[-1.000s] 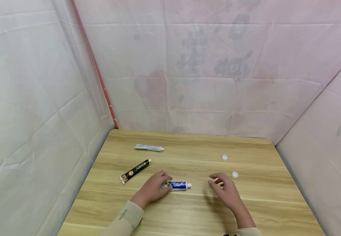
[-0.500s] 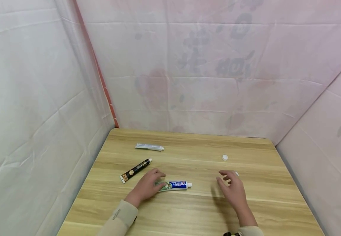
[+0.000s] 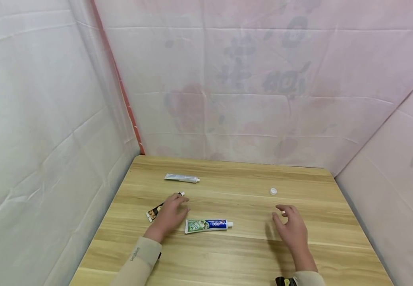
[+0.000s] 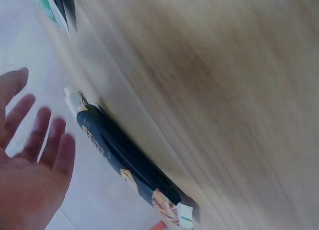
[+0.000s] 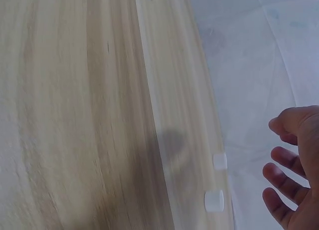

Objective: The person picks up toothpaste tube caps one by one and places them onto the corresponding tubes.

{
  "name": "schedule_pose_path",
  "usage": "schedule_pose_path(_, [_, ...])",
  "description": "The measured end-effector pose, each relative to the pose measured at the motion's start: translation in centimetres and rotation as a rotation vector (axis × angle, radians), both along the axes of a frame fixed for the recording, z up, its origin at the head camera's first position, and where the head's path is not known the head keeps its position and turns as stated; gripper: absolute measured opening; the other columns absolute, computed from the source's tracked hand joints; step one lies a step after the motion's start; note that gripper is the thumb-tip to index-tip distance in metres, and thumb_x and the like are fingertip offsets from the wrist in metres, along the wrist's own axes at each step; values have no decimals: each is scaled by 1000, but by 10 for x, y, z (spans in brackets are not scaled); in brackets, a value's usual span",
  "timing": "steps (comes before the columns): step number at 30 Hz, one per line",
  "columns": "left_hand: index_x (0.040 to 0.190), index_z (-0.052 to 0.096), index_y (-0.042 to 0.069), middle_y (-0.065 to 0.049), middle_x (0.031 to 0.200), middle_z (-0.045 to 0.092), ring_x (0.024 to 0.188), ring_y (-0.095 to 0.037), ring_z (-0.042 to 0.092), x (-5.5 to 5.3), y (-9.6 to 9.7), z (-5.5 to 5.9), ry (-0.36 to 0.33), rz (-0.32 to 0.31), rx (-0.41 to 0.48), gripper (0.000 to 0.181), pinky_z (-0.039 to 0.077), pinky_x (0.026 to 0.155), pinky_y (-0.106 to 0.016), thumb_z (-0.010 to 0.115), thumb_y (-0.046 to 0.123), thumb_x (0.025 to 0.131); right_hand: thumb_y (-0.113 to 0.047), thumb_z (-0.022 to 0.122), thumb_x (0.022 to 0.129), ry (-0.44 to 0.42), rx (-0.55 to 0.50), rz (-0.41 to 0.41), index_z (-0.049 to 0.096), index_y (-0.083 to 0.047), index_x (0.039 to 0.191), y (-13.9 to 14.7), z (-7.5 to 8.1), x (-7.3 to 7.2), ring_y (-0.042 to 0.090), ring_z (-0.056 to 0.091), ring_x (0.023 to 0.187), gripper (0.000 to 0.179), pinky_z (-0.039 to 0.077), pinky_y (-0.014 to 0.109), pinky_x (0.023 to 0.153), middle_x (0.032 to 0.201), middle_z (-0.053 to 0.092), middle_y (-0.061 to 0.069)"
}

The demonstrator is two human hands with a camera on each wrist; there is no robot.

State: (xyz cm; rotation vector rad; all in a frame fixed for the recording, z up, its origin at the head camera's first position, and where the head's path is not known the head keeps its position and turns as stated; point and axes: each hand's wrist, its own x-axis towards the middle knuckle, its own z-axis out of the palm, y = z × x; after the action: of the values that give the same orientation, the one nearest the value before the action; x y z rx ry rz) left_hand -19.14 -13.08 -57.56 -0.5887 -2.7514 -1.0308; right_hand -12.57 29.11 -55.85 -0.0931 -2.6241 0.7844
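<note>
Landmark: blue-green tube (image 3: 206,225), flat on the counter (image 3: 228,262), white end to the right, no hand on it.
Black tube (image 4: 129,153): left of the blue-green tube and a bit beyond it, lying slanted, white tip away from the person; partly covered by the left grip in the head view.
Silver tube (image 3: 181,178): beyond the blue-green tube, slightly left, white end to the right.
Near cap (image 5: 214,201): right of the blue-green tube, slightly beyond; mostly hidden in the head view.
Far cap (image 3: 273,191): right of and well beyond the blue-green tube.
Left grip (image 3: 170,214): fingers relaxed, nothing held; left of the blue-green tube, at the black tube, apart from it in the left wrist view.
Right grip (image 3: 292,224): fingers loosely bent, nothing held; right of the blue-green tube, by the near cap, which lies apart from the fingers in the right wrist view.
Done: looks partway; three tubes laid out, two loose caps off to the right of the blue-green tube.
Left: black tube not in hand, neither cap on a tube; which tubes they fit, cannot tell.
Containers: three tubes; whether the white ends are bare nozzles or small caps, cannot tell.
Contents: none visible; black tube looks rounded, so probably not squeezed flat.
</note>
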Motion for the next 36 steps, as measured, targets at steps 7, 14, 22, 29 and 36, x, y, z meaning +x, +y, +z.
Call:
schedule_pose_path(7, [122, 69, 10, -8, 116, 57, 105, -25, 47, -2, -9, -2, -14, 118, -6, 39, 43, 87, -43, 77, 21, 86, -21, 73, 86, 13, 82, -17, 68, -9, 113, 15, -3, -5, 30, 65, 91, 30, 43, 32, 55, 111, 62, 10])
schedule_pose_path(14, [131, 63, 14, -4, 121, 54, 111, -26, 45, -4, -16, -3, -88, 157, -9, 45, 41, 91, -47, 74, 26, 89, -25, 73, 87, -53, 98, -35, 66, -8, 119, 27, -6, -12, 33, 65, 94, 36, 47, 41, 59, 119, 60, 14])
schedule_pose_path(22, [134, 60, 17, -6, 119, 55, 107, -27, 48, -8, -20, -4, -67, 185, -57, 48, 44, 88, -49, 73, 29, 90, -34, 65, 94, -245, 79, -33, 58, -10, 132, 39, -9, -14, 38, 64, 101, 46, 50, 45, 62, 132, 51, 20])
schedule_pose_path(29, [132, 62, 14, -7, 115, 55, 104, -28, 50, -12, -19, -5, -48, 175, -89, 48, 45, 87, -48, 73, 32, 90, -36, 63, 95, -321, 48, -13, 55, -9, 135, 43, -10, -14, 39, 63, 104, 49, 51, 46, 66, 133, 50, 22])
schedule_pose_path(36, [131, 62, 11, -10, 110, 58, 98, -30, 53, -14, -24, -6, 9, 215, -154, 50, 46, 82, -46, 75, 32, 87, -34, 66, 92, -328, 58, 9, 54, -6, 135, 43, -14, -18, 35, 64, 98, 53, 51, 47, 69, 127, 54, 23])
